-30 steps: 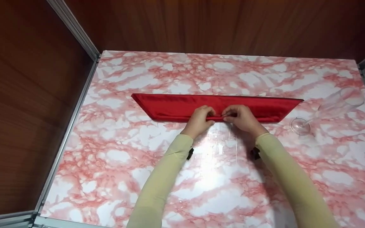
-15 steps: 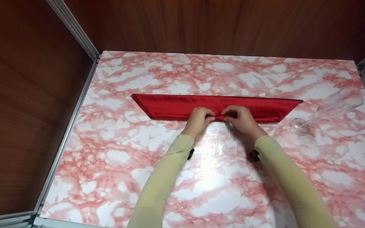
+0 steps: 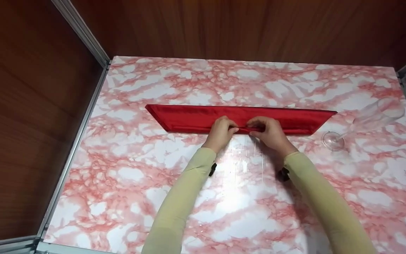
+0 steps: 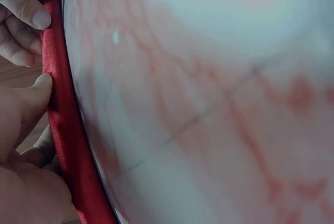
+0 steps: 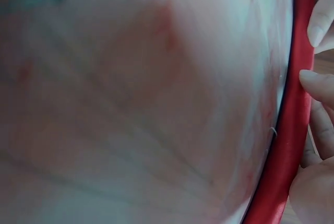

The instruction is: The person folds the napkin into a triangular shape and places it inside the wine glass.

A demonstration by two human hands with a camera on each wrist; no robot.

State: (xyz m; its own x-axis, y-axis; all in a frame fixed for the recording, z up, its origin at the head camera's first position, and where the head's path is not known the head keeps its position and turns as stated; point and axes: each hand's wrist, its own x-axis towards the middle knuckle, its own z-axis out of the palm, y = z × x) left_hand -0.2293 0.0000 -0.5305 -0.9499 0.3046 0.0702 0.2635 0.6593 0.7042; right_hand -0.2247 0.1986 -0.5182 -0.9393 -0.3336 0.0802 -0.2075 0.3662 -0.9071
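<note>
A red satiny cloth napkin (image 3: 189, 114) lies folded into a long, wide-topped strip, with dark edging along its far side. Along its near edge runs a narrow fold, which both hands hold near the middle. My left hand (image 3: 221, 131) pinches this edge between thumb and fingers. A short gap to its right, my right hand (image 3: 269, 133) pinches the same edge. In the left wrist view the fold of the napkin (image 4: 65, 114) passes under the left thumb. The right wrist view shows the right thumb pressing on the napkin's fold (image 5: 293, 125), with other fingers behind it.
A clear stemmed glass (image 3: 375, 114) is to the right of the napkin, its round foot near the napkin's right corner. Red-and-white marbled tabletop (image 3: 125, 173) surrounds everything. Brown wood-grain panels (image 3: 224, 31) with metal framing border the back and sides.
The napkin's near edge has shifted slightly away from me as the hands turn its narrow fold over. Both hands keep almost the same place. The glass has not moved.
</note>
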